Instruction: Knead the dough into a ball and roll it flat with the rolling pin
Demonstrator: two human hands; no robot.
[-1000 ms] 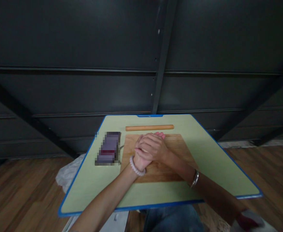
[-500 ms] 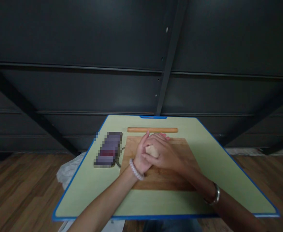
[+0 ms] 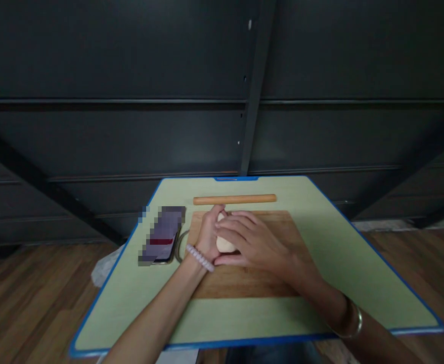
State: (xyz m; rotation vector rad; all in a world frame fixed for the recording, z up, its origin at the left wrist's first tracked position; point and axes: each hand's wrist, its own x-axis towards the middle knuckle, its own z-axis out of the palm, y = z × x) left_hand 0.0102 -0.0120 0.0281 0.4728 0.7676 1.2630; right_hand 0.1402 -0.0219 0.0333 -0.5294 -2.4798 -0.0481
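Note:
A pale lump of dough (image 3: 225, 244) is cupped between my two hands, over the left half of a wooden board (image 3: 260, 283). My left hand (image 3: 208, 233), with a beaded bracelet at its wrist, closes round the dough's left side, thumb at the top. From the right, my right hand (image 3: 254, 242) lays its fingers across the dough, its thumb stretched along the near side. Much of the dough is hidden under the fingers. Whether it touches the board I cannot tell.
Behind the board lies a wooden rolling pin (image 3: 234, 199). A phone (image 3: 165, 235), partly blurred out, rests left of the board, beside a grey cord loop (image 3: 180, 247). All are on a pale green, blue-edged table (image 3: 343, 288), with a dark panelled wall (image 3: 149, 141) behind.
My hands have shifted slightly left with the dough. The right hand's fingers have turned across the dough, and its thumb has moved nearer to me. The camera view has shifted a little.

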